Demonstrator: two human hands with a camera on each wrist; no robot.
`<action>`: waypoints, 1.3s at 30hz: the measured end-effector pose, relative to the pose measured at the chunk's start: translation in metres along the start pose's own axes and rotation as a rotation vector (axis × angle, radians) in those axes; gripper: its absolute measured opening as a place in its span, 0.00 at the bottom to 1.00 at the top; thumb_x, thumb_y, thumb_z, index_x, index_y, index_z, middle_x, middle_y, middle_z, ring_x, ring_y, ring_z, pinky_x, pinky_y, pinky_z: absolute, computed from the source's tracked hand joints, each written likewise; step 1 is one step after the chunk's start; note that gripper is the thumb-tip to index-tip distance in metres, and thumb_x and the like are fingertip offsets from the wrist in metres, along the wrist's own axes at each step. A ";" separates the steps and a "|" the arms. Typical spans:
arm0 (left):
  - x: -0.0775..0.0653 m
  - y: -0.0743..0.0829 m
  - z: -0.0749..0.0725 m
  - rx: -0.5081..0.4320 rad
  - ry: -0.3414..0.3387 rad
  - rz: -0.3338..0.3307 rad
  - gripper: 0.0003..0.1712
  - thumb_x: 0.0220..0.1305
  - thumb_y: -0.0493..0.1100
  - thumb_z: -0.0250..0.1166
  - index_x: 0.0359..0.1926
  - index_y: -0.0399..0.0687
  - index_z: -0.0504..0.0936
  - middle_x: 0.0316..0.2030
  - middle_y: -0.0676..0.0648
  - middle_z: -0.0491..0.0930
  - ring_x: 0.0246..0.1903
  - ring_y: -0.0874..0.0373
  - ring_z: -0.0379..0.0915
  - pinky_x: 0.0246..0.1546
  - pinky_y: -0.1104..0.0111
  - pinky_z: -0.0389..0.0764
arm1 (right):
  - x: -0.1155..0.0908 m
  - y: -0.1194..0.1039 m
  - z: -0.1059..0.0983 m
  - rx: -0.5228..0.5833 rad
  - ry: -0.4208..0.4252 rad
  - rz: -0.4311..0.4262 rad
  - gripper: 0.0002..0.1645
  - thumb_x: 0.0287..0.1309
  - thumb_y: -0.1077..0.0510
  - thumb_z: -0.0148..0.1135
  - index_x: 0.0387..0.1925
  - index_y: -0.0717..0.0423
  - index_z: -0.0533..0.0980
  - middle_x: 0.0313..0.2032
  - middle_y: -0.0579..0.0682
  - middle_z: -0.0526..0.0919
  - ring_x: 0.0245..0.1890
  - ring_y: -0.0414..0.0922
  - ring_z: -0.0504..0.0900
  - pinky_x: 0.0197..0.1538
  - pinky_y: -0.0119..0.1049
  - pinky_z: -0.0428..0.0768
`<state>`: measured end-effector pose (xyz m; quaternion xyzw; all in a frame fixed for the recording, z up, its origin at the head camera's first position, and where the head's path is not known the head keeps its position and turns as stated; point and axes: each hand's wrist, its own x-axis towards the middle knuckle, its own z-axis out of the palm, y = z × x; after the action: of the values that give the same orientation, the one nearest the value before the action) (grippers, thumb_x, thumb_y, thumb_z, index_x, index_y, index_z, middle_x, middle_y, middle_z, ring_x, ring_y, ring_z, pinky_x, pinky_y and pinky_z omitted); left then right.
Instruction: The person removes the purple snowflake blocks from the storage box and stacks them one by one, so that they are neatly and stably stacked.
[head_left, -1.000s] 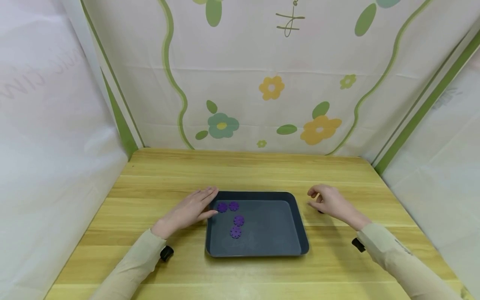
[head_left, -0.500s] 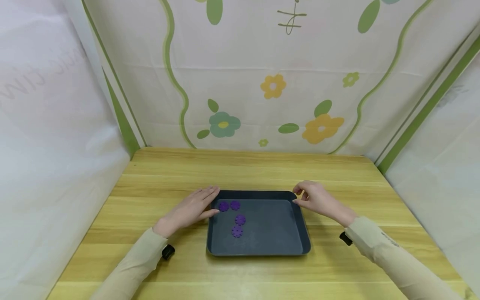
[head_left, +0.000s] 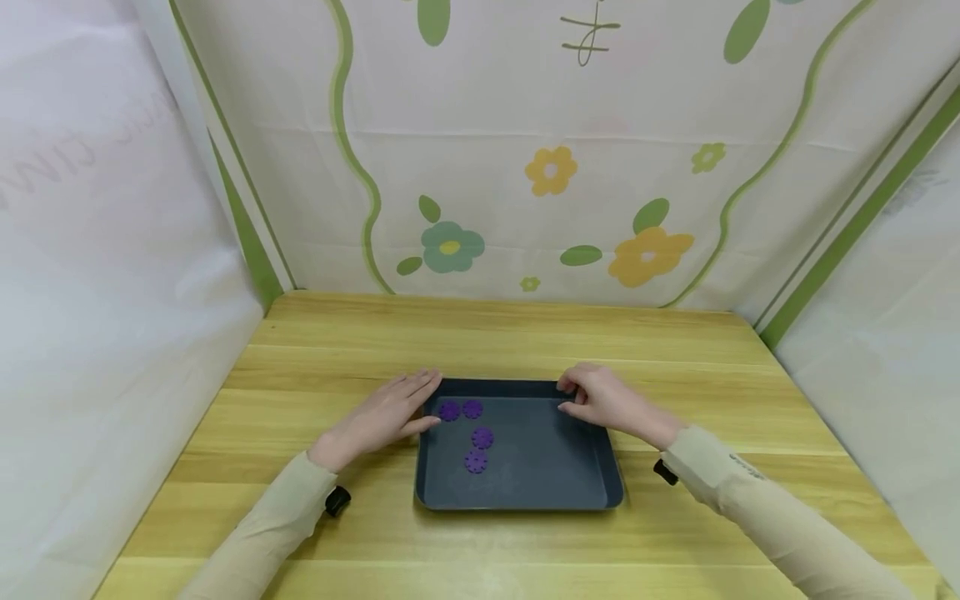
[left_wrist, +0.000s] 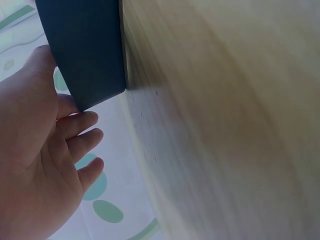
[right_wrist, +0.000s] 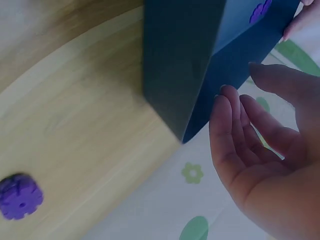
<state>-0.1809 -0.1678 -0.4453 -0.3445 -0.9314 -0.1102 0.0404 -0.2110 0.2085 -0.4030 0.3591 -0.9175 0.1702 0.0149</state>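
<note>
A dark grey-blue tray [head_left: 525, 483] lies on the table, with several purple notched discs [head_left: 476, 461] in its left part. My left hand [head_left: 378, 421] rests at the tray's far left corner, its fingers stretched along the rim. In the left wrist view, the fingertips of the left hand [left_wrist: 45, 135] touch the tray's corner [left_wrist: 90, 60]. Over the tray's far right part hovers my right hand [head_left: 611, 404], fingers bent loosely. The right wrist view shows a gap between thumb and fingertips of the right hand [right_wrist: 260, 135], with nothing visible in it.
In the right wrist view, a purple notched piece [right_wrist: 21, 196], perhaps more than one stacked, lies on the wooden table outside the tray. White printed curtains [head_left: 495, 167] stand behind the table and at both sides.
My right hand has moved left from beside the tray to above its far right part. The left hand stays at the corner, and the discs in the tray have not moved.
</note>
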 end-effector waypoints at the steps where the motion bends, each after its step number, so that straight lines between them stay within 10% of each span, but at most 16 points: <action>1: 0.000 0.000 0.000 0.002 0.000 0.000 0.40 0.72 0.58 0.57 0.74 0.39 0.61 0.73 0.39 0.63 0.72 0.46 0.62 0.73 0.49 0.65 | 0.001 -0.001 0.001 0.005 -0.008 -0.005 0.13 0.55 0.60 0.72 0.41 0.61 0.81 0.35 0.55 0.84 0.26 0.36 0.79 0.29 0.25 0.79; 39: -0.001 0.000 0.001 0.046 0.038 0.025 0.40 0.71 0.58 0.58 0.73 0.39 0.63 0.71 0.39 0.66 0.71 0.46 0.65 0.71 0.49 0.68 | 0.049 -0.064 0.040 0.008 -0.278 -0.194 0.14 0.57 0.57 0.71 0.43 0.57 0.80 0.37 0.50 0.81 0.27 0.35 0.76 0.31 0.22 0.77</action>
<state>-0.1803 -0.1684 -0.4469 -0.3529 -0.9284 -0.0948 0.0673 -0.2016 0.1201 -0.4138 0.4659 -0.8712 0.1202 -0.0970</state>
